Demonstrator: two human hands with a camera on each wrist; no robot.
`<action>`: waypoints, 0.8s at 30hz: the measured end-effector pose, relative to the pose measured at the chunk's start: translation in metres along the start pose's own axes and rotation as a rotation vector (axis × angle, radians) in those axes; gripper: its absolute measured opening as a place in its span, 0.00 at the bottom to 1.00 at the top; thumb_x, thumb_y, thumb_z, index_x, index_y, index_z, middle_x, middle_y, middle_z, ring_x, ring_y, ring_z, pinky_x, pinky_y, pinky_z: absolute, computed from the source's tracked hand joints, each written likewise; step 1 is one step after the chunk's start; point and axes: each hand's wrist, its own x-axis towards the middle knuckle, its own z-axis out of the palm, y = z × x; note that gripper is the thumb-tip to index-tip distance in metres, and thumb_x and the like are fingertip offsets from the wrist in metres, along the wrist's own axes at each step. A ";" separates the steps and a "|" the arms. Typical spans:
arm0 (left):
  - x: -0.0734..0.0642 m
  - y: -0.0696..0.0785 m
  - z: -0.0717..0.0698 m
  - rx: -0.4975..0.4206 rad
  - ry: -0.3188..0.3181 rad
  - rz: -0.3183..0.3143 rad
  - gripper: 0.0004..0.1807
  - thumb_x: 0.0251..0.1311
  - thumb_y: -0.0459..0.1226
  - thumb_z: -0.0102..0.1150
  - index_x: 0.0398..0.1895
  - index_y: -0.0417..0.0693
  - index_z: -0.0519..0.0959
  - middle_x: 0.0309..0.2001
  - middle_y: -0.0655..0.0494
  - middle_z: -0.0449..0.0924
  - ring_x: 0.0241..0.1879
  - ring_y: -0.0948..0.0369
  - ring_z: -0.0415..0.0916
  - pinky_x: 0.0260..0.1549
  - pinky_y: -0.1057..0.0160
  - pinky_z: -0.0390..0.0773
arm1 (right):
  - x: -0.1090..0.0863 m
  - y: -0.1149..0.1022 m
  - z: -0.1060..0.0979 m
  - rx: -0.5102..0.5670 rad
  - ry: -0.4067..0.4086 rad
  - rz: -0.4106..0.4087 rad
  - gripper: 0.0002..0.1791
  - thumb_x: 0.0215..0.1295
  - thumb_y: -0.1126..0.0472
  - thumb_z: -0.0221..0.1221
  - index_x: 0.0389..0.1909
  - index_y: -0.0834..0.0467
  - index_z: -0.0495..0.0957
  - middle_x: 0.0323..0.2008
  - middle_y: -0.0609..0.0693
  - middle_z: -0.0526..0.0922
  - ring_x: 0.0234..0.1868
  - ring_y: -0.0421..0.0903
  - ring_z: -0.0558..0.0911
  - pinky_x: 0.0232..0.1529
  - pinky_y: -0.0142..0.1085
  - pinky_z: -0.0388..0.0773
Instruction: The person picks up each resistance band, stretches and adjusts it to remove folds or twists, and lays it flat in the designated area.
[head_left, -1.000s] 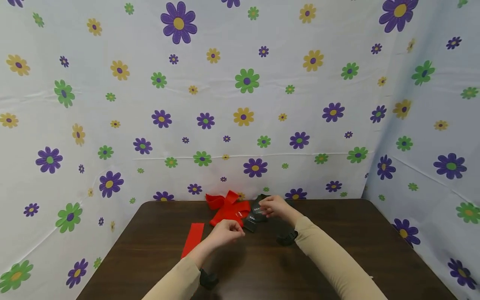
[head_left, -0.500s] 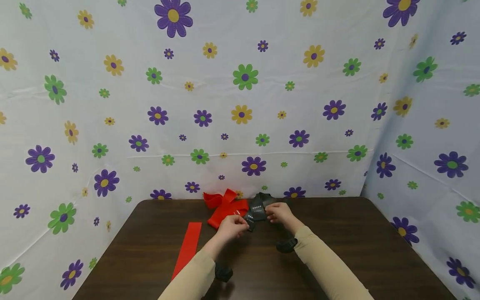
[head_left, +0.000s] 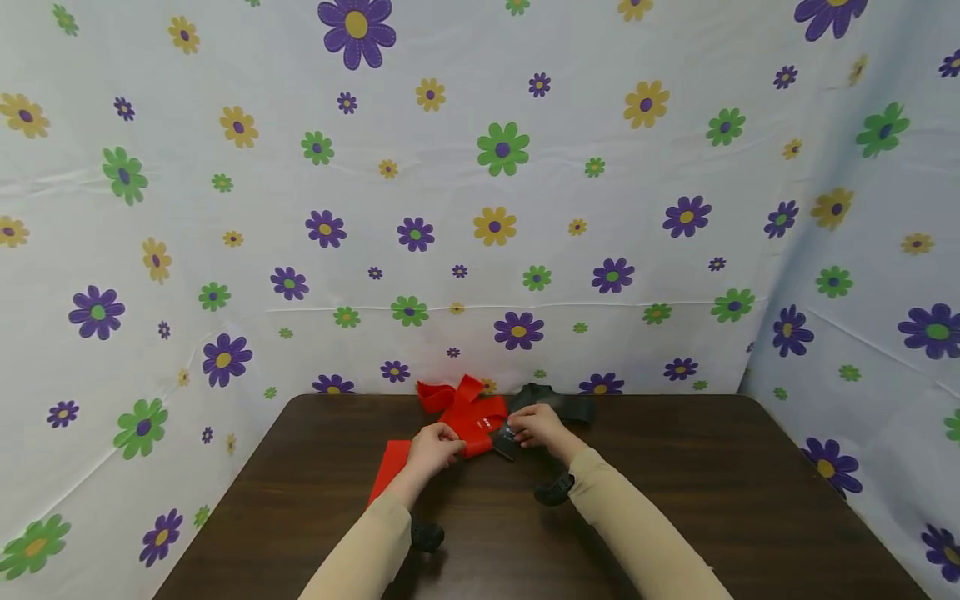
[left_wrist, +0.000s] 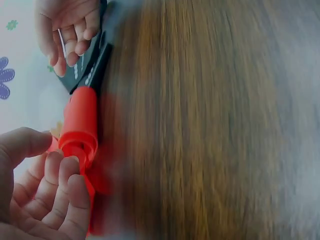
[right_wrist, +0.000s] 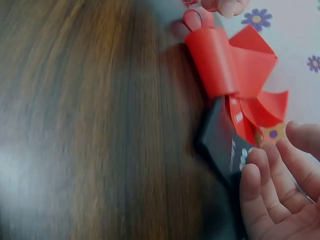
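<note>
The left hand (head_left: 433,450) bends its fingers at a looped red band (head_left: 471,419); whether it pinches it, I cannot tell. Apart from it, the right hand (head_left: 542,427) curves loosely at a dark band (head_left: 573,407). Both bands lie toward the far edge of the desk (head_left: 720,483), right of a flat red strip (head_left: 390,467).

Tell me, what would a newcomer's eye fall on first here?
Probably the bright red band, looped near the far edge of the table, with a dark grey band next to it. Behind them hangs a white backdrop scattered with purple, green and yellow flowers. The left hand is at the red band, the right hand at the grey one.
</note>
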 end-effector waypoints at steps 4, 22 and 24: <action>0.003 -0.006 -0.003 0.024 -0.040 -0.021 0.10 0.57 0.39 0.67 0.31 0.42 0.78 0.23 0.52 0.77 0.20 0.60 0.75 0.23 0.62 0.79 | 0.002 -0.005 0.010 -0.057 -0.036 -0.018 0.12 0.62 0.66 0.61 0.42 0.69 0.82 0.30 0.56 0.85 0.23 0.44 0.81 0.28 0.39 0.81; 0.004 -0.010 0.005 -0.056 -0.168 0.066 0.13 0.57 0.32 0.65 0.46 0.36 0.80 0.27 0.49 0.83 0.20 0.59 0.77 0.22 0.60 0.81 | 0.003 -0.029 0.064 -0.472 0.022 -0.385 0.14 0.52 0.52 0.69 0.18 0.57 0.81 0.15 0.43 0.77 0.18 0.42 0.73 0.20 0.35 0.72; 0.003 -0.010 0.004 -0.065 -0.199 0.084 0.15 0.58 0.31 0.64 0.49 0.35 0.79 0.28 0.49 0.83 0.20 0.59 0.78 0.23 0.60 0.81 | 0.003 -0.032 0.067 -0.495 0.052 -0.382 0.16 0.52 0.53 0.70 0.15 0.57 0.79 0.13 0.43 0.75 0.18 0.41 0.72 0.20 0.35 0.70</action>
